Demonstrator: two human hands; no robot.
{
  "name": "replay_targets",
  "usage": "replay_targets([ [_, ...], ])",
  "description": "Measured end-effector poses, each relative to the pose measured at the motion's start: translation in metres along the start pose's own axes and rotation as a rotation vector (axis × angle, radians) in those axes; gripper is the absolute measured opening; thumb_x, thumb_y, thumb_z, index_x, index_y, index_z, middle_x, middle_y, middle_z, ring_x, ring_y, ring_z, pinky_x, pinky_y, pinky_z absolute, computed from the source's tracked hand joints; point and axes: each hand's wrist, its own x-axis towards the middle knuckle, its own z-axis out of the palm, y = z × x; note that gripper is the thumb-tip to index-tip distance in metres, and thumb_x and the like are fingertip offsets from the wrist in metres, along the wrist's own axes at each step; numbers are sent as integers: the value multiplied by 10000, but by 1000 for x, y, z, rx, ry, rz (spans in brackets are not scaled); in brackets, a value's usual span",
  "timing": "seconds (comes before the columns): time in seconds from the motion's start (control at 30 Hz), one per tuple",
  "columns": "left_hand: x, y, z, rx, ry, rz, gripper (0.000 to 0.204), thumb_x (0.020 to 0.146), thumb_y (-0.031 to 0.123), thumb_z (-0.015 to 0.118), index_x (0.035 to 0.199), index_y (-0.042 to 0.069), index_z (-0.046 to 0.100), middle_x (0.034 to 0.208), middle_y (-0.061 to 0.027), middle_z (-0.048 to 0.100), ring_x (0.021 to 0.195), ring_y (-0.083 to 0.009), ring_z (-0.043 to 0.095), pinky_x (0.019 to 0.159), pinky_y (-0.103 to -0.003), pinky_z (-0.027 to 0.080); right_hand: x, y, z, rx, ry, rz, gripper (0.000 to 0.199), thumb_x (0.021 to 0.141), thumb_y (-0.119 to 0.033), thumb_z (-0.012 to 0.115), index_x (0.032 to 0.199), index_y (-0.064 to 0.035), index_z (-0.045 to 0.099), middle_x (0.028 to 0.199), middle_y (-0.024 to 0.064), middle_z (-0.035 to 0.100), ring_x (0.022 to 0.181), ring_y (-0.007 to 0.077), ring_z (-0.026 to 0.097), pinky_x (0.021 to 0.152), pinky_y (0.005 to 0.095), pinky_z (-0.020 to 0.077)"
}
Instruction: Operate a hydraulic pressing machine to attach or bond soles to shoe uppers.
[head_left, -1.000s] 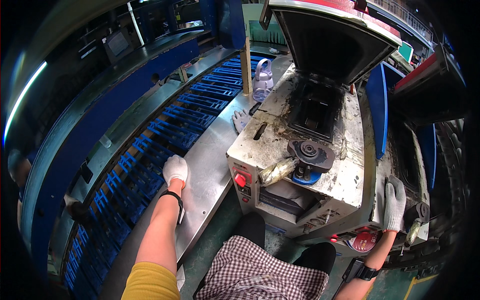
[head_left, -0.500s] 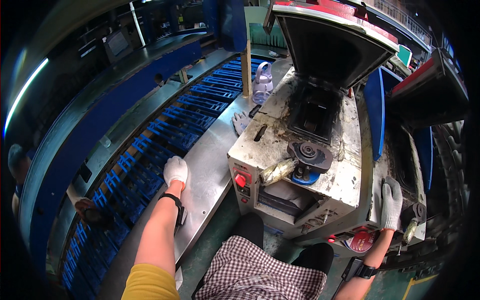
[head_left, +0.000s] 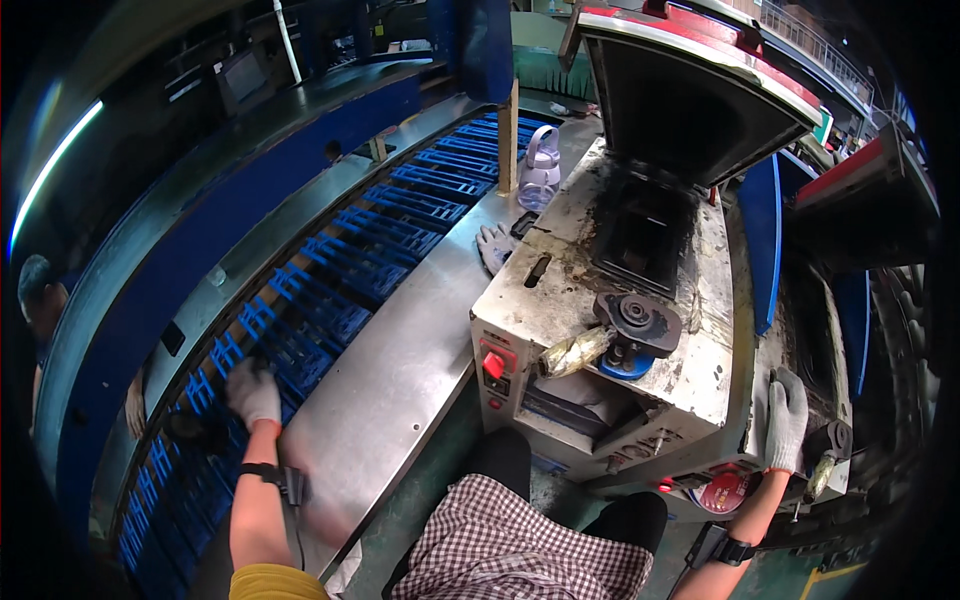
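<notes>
No wording is sharp enough to read. A round red label [head_left: 725, 492] with blurred pale characters sits below the front edge of the right-hand machine [head_left: 753, 425]; illegible marks show on the red switch plate [head_left: 497, 343] near the left machine's [head_left: 570, 285] front left corner.

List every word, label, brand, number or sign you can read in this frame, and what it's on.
Nothing reads clearly enough to quote.
Red disc near the right gloved hand: pale lettering, too small and blurred.
Red switch on the white machine: tiny marks above it, too small to read.
</notes>
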Motion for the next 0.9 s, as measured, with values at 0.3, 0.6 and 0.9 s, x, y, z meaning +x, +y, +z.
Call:
replay_targets([
  [0.3, 60, -302, -38, -303, 320, -670, 716, 796, 513, 783, 1347, 86, 617, 1305, -152, 666, 1207, -302, 625, 1035, -465, 492, 10, 21, 11, 13, -24, 2, 306, 972, -24, 591, 1264, 63, 626, 1271, 152, 672, 1213, 239, 606, 1091, 334, 426],
  [0.6, 59, -240, -7, -799, -171, -1082, 925, 630, 495, 879, 1415, 108, 581, 1457, -173, 545, 1236, -343, 574, 1048, -578, 450, 4, 6, 3, -186, 17, -48, 290, 954, -25, 607, 1232, 42, 653, 1219, 149, 688, 1161, 249, 627, 1056, 341, 447],
  [0.9, 11, -232, -39, -1335, -338, -1045, 390, 784, 374, 751, 1109, 167, 691, 1116, -46, 707, 1013, -253, 676, 869, -484, 543, 0, -10, 8, -271, -2, -99, 285, 941, -56, 609, 1208, 27, 665, 1205, 151, 691, 1152, 285, 630, 1049, 364, 452],
])
